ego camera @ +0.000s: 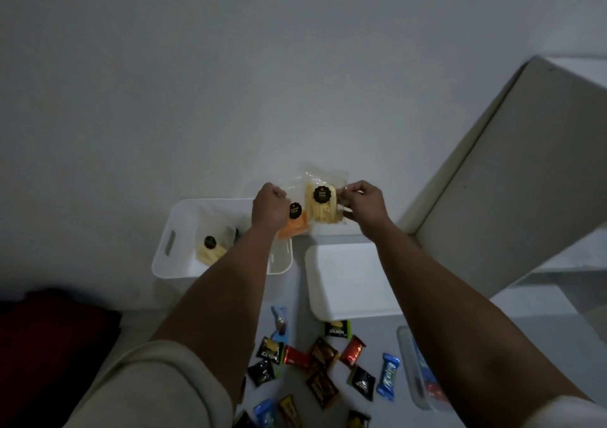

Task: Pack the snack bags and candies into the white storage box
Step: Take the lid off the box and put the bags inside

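Looking down: two bare forearms reach away from the viewer over a pale tabletop [492, 335] set against a plain white wall.
Left hand [270, 205]: its grip is clenched at the left edge of the snack bags, fingers curled under; exactly which bag it pinches cannot be told.
Right hand [363, 205]: its grip pinches the right edge of a clear plastic snack bag of pale yellow sticks with a round black label [321, 206], held upright above the far edge of the tabletop.
Second bag: a clear plastic snack bag of orange pieces with a round black label [294, 224] hangs just left of and below the yellow one, partly behind the left wrist.
White storage box: an open white plastic box with slot handles [170, 243] sits at the far left, under the left forearm.
Inside the box: one clear bag of pale yellow sticks with a black label [212, 250] lies at the near left of the bottom.
Lid: a flat white rounded lid [348, 280] lies right of the box, near the right forearm.
Candies: small wrapped candies in blue, red, brown, black and green foil [323, 367] lie scattered on the near tabletop between the arms.
Near right: a clear plastic container with blue and red contents [422, 371] shows beside the right arm.
Near left: a dark red cushion [52, 345].
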Motion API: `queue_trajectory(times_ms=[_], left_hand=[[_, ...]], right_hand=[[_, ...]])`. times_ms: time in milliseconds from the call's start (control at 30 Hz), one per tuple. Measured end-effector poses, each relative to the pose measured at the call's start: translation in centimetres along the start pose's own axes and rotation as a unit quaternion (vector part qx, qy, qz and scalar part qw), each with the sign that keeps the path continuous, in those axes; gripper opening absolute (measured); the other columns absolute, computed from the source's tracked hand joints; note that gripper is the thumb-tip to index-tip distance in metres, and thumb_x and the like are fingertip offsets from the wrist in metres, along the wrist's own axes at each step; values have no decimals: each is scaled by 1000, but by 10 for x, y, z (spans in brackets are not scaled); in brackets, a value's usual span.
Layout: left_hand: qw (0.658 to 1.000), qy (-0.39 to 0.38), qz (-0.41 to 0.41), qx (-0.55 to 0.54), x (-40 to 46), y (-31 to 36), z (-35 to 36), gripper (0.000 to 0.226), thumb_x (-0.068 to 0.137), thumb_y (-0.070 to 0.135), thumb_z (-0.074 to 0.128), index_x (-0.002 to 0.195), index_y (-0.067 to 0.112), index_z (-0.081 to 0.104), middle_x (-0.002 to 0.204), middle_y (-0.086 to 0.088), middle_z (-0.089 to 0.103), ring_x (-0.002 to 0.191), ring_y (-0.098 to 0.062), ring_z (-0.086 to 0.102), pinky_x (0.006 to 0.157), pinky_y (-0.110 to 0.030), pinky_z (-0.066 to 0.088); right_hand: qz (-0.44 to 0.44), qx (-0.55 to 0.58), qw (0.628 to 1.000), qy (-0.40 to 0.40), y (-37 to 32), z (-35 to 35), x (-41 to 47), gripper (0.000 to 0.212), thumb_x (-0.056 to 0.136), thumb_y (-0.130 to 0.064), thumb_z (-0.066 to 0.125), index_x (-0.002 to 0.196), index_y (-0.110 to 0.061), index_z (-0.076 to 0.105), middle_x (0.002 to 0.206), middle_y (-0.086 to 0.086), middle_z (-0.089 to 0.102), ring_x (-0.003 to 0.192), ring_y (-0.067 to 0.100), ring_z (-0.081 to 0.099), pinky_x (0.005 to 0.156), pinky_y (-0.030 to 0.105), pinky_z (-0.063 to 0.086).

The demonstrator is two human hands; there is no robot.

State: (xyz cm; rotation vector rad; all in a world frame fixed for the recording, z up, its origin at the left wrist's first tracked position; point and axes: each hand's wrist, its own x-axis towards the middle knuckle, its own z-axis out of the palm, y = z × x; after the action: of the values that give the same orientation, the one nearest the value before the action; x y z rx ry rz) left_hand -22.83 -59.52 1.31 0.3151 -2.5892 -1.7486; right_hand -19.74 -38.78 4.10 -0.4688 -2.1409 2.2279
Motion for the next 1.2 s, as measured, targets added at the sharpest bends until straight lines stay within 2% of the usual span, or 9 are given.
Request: queue_trajectory(times_ms=[200,333,433,533,600,767,1000,1133,1200], left_hand=[[993,32,-114,18,4,-38,-66,32,95,8,50,124,-1,60,121,-20,67,111,-39,65,90,-41,56],[986,17,-164,38,13,-71,-85,27,97,8,51,119,-2,64,122,-22,66,112,-39,64,93,-44,56],[981,-14,-191,15,20,-90,-81,4,91,9,64,95,10,66,114,-19,69,103,-35,64,93,-51,56],[974,-34,-225,8,39,-104,-67,27,96,4,56,121,-3,63,125,-23,66,81,-27,66,60,-32,58],[972,-28,-233,27,52,-113,-60,34,101,4,49,131,-7,57,128,-23,64,93,-34,69,47,-24,46],[977,38,-194,76,76,-142,-61,32,100,14,45,119,1,67,123,-21,67,115,-39,62,79,-32,40],[971,93,-181,122,92,-165,-73,27,100,18,44,105,1,65,105,-20,67,101,-39,64,75,-36,42],[971,112,-186,104,90,-169,-79,27,100,15,44,104,0,65,108,-22,68,101,-38,64,75,-32,37],[971,104,-189,102,89,-172,-84,22,99,13,49,107,1,66,113,-21,69,106,-38,64,77,-30,38]], right_hand=[[27,-45,998,-32,12,86,-5,18,85,3,59,79,-14,60,103,25,74,86,33,70,71,43,57],[50,-124,991,-6,59,131,24,8,65,-12,66,65,-19,64,84,15,75,91,40,73,74,44,58],[60,-178,982,25,82,156,33,11,77,-13,61,68,-19,62,86,11,74,91,35,71,83,45,60],[85,-210,972,56,98,170,33,19,87,-10,57,73,-23,58,90,2,68,92,25,65,85,33,54],[90,-232,966,66,113,178,41,15,90,-8,55,81,-19,61,90,0,65,88,20,60,79,26,46],[116,-233,962,77,134,204,58,17,89,-2,52,97,-11,64,93,1,62,94,24,62,75,24,42],[187,-214,956,71,161,212,69,17,92,-2,54,106,-9,60,104,12,64,97,27,60,81,31,48],[202,-196,957,66,167,212,75,14,94,-1,56,83,-8,62,81,5,61,88,27,61,78,31,49],[213,-186,957,62,167,210,76,14,94,-4,56,97,1,69,85,8,63,88,29,64,73,29,47]])
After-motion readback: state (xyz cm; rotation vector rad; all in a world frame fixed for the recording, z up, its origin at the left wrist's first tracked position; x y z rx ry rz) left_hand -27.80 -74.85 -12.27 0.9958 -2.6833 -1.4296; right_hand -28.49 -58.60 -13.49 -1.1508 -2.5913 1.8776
